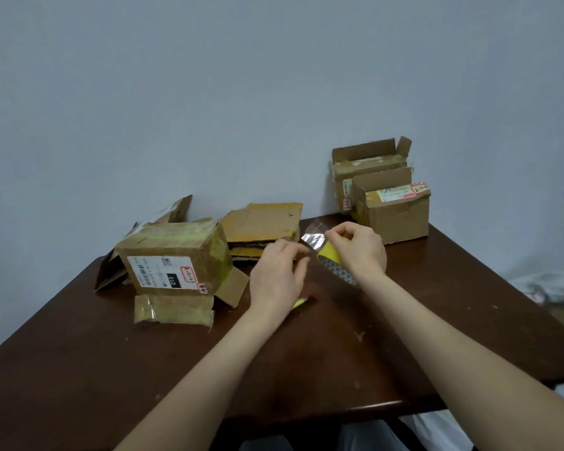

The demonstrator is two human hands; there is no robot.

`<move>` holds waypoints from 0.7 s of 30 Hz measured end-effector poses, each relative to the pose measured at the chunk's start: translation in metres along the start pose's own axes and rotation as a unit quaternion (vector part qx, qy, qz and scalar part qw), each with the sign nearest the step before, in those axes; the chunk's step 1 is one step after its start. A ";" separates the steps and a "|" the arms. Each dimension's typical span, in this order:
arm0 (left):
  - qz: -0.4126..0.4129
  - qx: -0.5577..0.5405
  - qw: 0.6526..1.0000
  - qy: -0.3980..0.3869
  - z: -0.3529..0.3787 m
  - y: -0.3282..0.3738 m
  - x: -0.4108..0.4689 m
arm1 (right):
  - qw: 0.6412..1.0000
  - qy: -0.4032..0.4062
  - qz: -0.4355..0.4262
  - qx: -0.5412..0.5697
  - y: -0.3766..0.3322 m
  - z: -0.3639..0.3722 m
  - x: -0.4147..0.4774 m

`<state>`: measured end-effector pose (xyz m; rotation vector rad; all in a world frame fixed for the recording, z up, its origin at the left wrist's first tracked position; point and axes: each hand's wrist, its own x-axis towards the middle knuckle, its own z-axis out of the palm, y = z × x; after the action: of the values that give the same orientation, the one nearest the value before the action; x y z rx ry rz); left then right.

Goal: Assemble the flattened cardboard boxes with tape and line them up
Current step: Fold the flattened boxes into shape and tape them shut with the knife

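At the left of the dark wooden table (79, 353) a labelled box (176, 255) stands folded into shape with its lower flaps splayed loose on the tabletop, so by my reading it is the one waiting to be sealed. Just right of it, against the wall, lies a stack of flattened boxes (264, 226), not yet opened out. In front of that stack the left hand (279, 275) hovers with its fingers reaching toward the free end of a strip of clear tape (313, 237); the hand is blurred, and I cannot tell whether it pinches the strip or only nears it. A small yellow object (300, 302) lies on the table beneath that hand, too hidden to name. The right hand (355, 247) grips the yellow tape roll (332, 260) in the air, fingers curled over it. Farther right a front assembled box (394, 213) and a rear assembled box (368, 164) stand one behind the other near the wall. The step looks like drawing out tape; next, the strip needs a firm pull, a clean tear, and laying across the labelled box's seam
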<state>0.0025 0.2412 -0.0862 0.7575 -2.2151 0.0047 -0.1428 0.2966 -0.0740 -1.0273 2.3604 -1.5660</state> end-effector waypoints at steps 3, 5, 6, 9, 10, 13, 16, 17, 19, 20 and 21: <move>0.007 -0.010 1.000 -0.011 -0.010 0.017 0.038 | 1.000 0.004 -0.008 -0.007 0.001 -0.005 -0.001; -0.017 0.005 0.996 -0.085 -0.007 0.020 0.052 | 1.000 0.008 -0.019 -0.008 0.001 -0.006 -0.002; -0.030 0.001 0.994 -0.108 -0.004 0.021 0.055 | 1.000 0.010 -0.026 -0.009 0.001 -0.007 -0.002; -0.073 -0.070 0.986 -0.132 0.003 0.023 0.058 | 0.998 0.009 -0.056 -0.010 0.003 -0.012 -0.003; -0.088 -0.098 0.983 -0.127 0.005 0.024 0.057 | 0.998 0.004 -0.064 -0.011 0.003 -0.014 -0.003; -0.124 -0.138 0.978 -0.093 0.007 0.028 0.057 | 0.997 -0.012 -0.077 -0.014 0.005 -0.016 -0.001; -0.141 -0.143 0.976 -0.090 0.010 0.029 0.058 | 0.997 -0.020 -0.064 0.028 0.009 -0.014 0.001; -0.138 -0.148 0.976 -0.086 0.011 0.029 0.057 | 0.997 -0.031 -0.046 0.061 0.010 -0.016 0.002; -0.138 -0.167 0.974 -0.070 0.010 0.027 0.055 | 0.992 -0.076 -0.030 0.095 0.010 -0.020 0.003; -0.142 -0.177 0.972 -0.064 0.009 0.025 0.053 | 0.990 -0.108 -0.045 0.082 0.011 -0.021 0.003; -0.144 -0.182 0.971 -0.063 0.008 0.024 0.052 | 0.986 -0.136 -0.066 0.067 0.011 -0.022 0.003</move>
<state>-0.0423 0.2319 -0.0509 0.8798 -2.1159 -0.5928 -0.1603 0.3138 -0.0726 -1.2964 2.0164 -1.4931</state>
